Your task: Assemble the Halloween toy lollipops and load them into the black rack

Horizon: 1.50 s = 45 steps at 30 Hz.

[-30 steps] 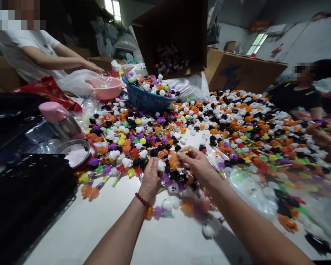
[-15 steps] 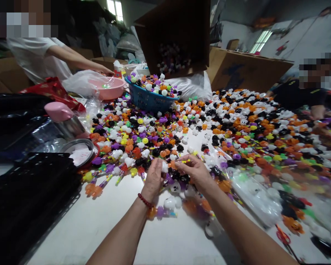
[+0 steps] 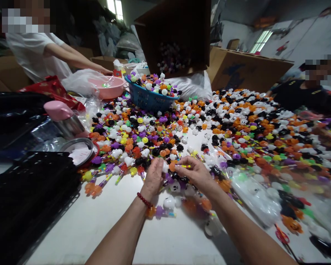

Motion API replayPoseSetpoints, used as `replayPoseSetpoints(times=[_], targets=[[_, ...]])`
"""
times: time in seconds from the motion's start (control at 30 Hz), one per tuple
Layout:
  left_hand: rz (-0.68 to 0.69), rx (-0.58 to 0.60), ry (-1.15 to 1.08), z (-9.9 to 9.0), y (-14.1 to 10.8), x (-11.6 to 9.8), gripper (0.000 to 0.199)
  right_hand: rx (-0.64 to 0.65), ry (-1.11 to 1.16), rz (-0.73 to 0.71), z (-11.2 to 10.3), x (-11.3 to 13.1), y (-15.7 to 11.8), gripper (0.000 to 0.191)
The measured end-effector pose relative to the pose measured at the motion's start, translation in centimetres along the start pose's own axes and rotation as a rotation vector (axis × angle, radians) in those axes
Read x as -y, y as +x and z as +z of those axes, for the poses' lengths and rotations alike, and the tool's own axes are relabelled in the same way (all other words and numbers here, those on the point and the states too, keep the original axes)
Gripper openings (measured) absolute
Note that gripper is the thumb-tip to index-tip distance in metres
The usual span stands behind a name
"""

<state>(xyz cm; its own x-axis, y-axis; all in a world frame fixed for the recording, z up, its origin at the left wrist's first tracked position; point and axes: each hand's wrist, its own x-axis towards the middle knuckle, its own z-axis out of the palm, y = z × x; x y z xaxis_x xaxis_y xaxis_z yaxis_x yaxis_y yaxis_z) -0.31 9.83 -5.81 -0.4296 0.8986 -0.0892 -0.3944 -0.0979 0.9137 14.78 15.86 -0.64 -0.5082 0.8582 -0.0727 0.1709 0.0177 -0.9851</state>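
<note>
My left hand point(image 3: 153, 176), with a dark red bead bracelet at the wrist, is closed on a small white plastic figure point(image 3: 164, 167). An orange plastic piece point(image 3: 172, 166) sits against that figure, end to end. My right hand point(image 3: 194, 171) pinches the orange piece and a thin yellow-banded stick point(image 3: 185, 166) at its right end. Whether the pieces are fixed together I cannot tell. Below my hands lie a white ghost-faced figure point(image 3: 175, 187) and a toy stick point(image 3: 161, 212) with orange and purple parts.
Heaps of similar figures cover the white table point(image 3: 99, 228). Behind them stands a blue basket point(image 3: 151, 100), full of figures, by a pink basin point(image 3: 111, 90). A black crate point(image 3: 38, 198) and pink-lidded flask point(image 3: 63, 117) are at left, scissors point(image 3: 281, 235) at right. Two other people work nearby.
My right hand's fingers have shifted slightly on the stick, and more of its yellow-banded end shows. My left hand stays almost in place.
</note>
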Motion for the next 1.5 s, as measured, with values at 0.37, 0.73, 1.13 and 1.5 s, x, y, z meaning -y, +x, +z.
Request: replayPoseSetpoints(times=[0.37, 0.73, 1.13, 1.5], targets=[[0.122, 0.093, 0.384, -0.4, 0.2, 0.7, 0.047, 0.072, 0.022, 0.035, 2.0, -0.9, -0.3, 0.034], [0.045, -0.103, 1.294, -2.6, 0.5, -3.9, 0.045, -0.377, -0.740, -0.208, -8.5, 1.8, 0.3, 0.029], [-0.010, 0.005, 1.744, -4.6, 1.4, -1.5, 0.032, 0.069, -1.417, -0.023, -9.3, 0.0, 12.5, 0.031], [0.044, -0.135, 0.802, -4.0, 2.6, -1.3, 0.019, 0.268, -1.377, 0.000, -4.3, -2.3, 17.3, 0.058]])
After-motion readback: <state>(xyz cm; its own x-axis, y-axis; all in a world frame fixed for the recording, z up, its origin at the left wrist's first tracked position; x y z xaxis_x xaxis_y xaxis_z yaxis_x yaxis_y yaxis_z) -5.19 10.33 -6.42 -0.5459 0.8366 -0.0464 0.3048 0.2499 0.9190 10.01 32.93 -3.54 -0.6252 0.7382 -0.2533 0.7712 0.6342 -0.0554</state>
